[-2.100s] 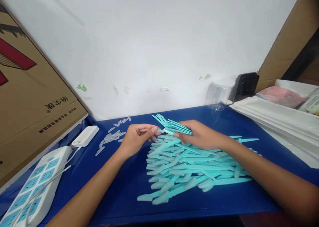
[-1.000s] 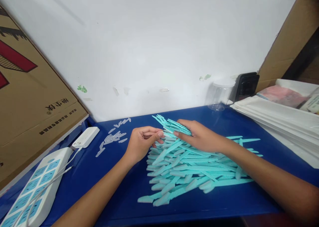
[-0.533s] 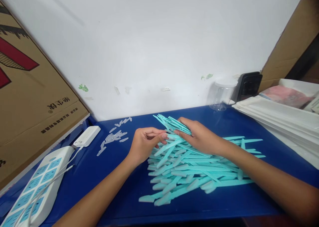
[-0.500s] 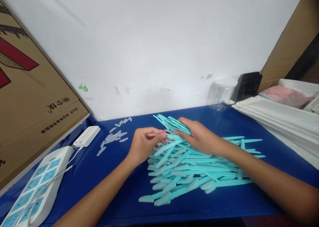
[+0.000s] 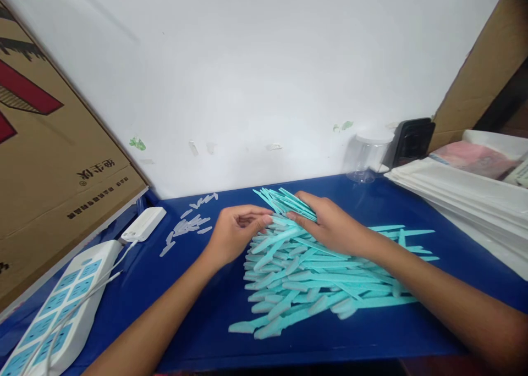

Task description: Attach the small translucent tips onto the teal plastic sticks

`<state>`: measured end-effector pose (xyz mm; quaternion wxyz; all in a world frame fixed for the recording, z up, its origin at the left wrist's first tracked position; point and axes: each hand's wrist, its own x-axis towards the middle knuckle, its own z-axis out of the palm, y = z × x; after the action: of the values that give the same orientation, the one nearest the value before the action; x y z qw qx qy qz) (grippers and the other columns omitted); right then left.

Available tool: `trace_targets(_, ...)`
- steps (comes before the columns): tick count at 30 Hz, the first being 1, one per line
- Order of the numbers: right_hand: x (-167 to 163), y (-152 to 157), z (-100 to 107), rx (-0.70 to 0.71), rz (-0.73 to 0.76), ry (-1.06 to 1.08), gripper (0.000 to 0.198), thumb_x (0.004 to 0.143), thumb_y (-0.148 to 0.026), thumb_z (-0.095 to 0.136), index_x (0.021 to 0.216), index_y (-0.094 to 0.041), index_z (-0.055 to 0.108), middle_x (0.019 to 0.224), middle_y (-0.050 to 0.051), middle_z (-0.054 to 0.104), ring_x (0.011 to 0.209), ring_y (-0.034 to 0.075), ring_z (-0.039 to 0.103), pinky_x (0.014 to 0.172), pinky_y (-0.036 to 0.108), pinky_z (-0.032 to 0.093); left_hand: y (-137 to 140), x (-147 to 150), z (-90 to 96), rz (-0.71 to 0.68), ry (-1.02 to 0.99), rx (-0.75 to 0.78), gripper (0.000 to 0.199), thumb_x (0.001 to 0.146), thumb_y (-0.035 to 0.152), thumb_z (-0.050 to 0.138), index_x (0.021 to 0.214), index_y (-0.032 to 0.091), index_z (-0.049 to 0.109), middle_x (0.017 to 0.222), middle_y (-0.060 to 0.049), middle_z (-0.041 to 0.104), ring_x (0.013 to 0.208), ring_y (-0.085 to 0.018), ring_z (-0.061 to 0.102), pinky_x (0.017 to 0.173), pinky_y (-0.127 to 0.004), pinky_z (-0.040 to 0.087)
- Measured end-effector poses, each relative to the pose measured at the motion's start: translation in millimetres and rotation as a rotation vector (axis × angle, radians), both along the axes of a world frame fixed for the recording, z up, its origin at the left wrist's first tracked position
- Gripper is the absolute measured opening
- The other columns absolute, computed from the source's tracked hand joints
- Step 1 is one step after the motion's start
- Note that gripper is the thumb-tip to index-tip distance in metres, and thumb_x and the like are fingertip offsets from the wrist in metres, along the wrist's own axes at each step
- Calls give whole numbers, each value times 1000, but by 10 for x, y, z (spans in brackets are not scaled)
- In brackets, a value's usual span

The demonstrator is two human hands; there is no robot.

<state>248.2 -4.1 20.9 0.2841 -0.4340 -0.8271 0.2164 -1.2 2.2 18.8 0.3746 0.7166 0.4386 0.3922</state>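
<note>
Before a white wall (image 5: 256, 79), a blue table (image 5: 198, 321) bears heaped turquoise sticks (image 5: 313, 280). Above them the right hand (image 5: 332, 220) grips a turquoise bundle (image 5: 284, 202); whether the left hand (image 5: 236, 230), curled beside it, pinches anything I cannot tell. Translucent slivers (image 5: 187, 225) lie farther left.

A cardboard box (image 5: 61, 128) printed with red graphics and dark lettering fills the left edge, above a blue-socketed white power strip (image 5: 99, 258) at lower left (white cables (image 5: 111, 279) trail across it). Right of center, a transparent jar (image 5: 368, 159) stands beside a black case (image 5: 413, 142); a pink packet (image 5: 474, 157) lies at far right, near a white stack (image 5: 445, 197).
</note>
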Motion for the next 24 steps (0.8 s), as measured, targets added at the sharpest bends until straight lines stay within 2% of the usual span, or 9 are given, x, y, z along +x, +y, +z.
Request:
trace_targets(2,17,19,-4,-1,-18,5,32,104,-54,44,97,-23,49,76,0,58,60,17,50,55,28,31,127,-264,111,28,258,119,38,91,51,66,113,21,78,79,-5,78,60,-18,67,61,-27,51)
trace_targets(4,47,52,-22,5,-43,-2,34,103,-56,44,92,-24,47,68,-3,51,55,15,44,53,28,28,284,-618,217,131,545,247,35,89,53,66,95,22,81,69,-3,73,58,-18,62,56,-26,43)
trace_targets(6,81,90,-43,12,-52,-3,36,103,-57,44,89,-24,45,65,-4,47,53,14,40,52,28,27,436,-981,273,154,785,182,33,82,54,72,83,22,80,62,-2,67,55,-18,59,52,-26,37)
trace_targets(8,107,117,-57,-1,-40,3,37,102,-58,44,92,-23,48,67,-4,49,52,14,41,52,27,28,552,-1266,261,136,893,37,32,72,54,78,81,23,80,65,-2,68,56,-19,60,52,-27,36)
trace_targets(11,120,130,-58,-10,-31,17,36,102,-56,46,95,-22,52,72,-2,54,55,14,44,54,28,30,632,-1459,167,93,886,-102,40,61,56,83,83,23,79,77,-4,72,64,-22,64,56,-27,40)
trace_targets(16,117,129,-46,-7,-38,45,35,101,-55,49,88,-22,51,72,-2,53,58,15,44,55,28,32,607,-1356,73,-3,815,-197,42,65,62,77,77,21,74,76,-6,72,70,-24,63,61,-29,43)
trace_targets(20,117,121,-24,-4,-41,49,36,101,-55,47,91,-22,55,75,0,56,61,16,45,56,28,34,575,-1174,64,-10,692,-100,43,73,62,73,81,20,72,75,-5,69,69,-22,60,63,-29,44)
trace_targets(24,107,90,26,-24,-17,94,38,101,-55,49,97,-20,62,83,4,64,70,20,54,61,30,41,516,-862,25,-12,328,0,43,84,53,71,108,17,71,84,-6,68,74,-19,62,66,-28,50)
